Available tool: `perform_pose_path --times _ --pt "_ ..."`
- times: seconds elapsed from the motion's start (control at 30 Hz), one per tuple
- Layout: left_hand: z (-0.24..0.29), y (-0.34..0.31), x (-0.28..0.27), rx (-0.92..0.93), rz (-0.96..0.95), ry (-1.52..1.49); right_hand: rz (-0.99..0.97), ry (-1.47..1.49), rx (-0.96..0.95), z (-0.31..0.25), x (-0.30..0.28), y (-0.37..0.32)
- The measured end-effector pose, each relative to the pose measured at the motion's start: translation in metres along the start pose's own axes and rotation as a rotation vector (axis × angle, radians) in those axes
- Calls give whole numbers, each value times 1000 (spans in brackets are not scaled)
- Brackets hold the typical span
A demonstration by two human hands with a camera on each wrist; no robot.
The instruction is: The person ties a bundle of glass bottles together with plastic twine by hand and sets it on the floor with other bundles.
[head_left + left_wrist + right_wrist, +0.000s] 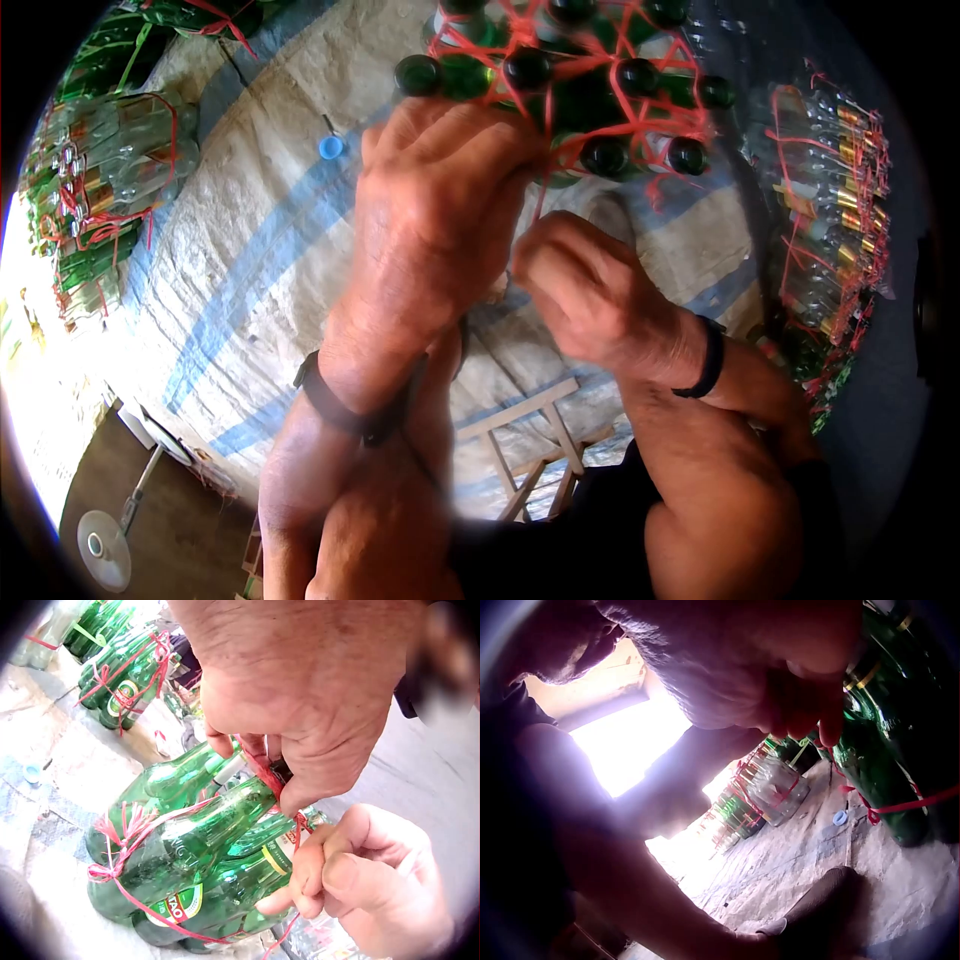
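Observation:
Several green glass beer bottles (180, 862) stand bundled upright, tied with red plastic string (150, 901) round their lower bodies and across their necks (620, 130). My left hand (292, 697) holds a bottle neck at the bundle's near corner, its thumb beside the red string there. Lower and to the right, my right hand (375, 877) has curled fingers and pinches the red string; a loose tail hangs below it. From above, the left hand (435, 200) hides part of the bundle, with the right hand (590, 285) close beside. The right wrist view is dark around the hand (780, 667).
Bundles of clear and green bottles (130, 150) stand at the left, and another tied bundle (830, 220) at the right. A blue cap (331, 147) lies on the pale woven sheet (260, 230). Nearby are a wooden frame (530, 420), a fan (104, 545) and a foot (817, 907).

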State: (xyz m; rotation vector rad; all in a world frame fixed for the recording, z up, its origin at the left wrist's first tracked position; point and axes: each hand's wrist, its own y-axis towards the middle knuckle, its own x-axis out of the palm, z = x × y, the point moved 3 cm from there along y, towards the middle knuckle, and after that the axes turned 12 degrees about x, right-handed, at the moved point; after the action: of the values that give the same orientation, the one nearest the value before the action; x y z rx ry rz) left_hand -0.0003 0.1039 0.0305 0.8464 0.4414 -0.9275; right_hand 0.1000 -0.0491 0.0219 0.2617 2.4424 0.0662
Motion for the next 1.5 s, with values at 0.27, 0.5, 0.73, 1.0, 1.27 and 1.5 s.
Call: perform_pose_path --times 0.27,0.5,0.73,1.0,1.27,1.5 --pt "3 3 0 -28 14 -2 -12 73 -20 2 -28 -1" --pt "3 3 -2 -35 -10 -32 440 69 381 32 -99 -33" --pt "3 3 -2 -67 -22 -25 368 370 671 72 -96 -20" --pt "2 3 -4 -45 -36 -39 316 208 584 48 -134 -6" --pt "3 4 -4 -55 -18 -66 290 396 601 20 -134 44" --pt "3 3 -2 -45 -7 -34 195 602 579 28 -137 65"
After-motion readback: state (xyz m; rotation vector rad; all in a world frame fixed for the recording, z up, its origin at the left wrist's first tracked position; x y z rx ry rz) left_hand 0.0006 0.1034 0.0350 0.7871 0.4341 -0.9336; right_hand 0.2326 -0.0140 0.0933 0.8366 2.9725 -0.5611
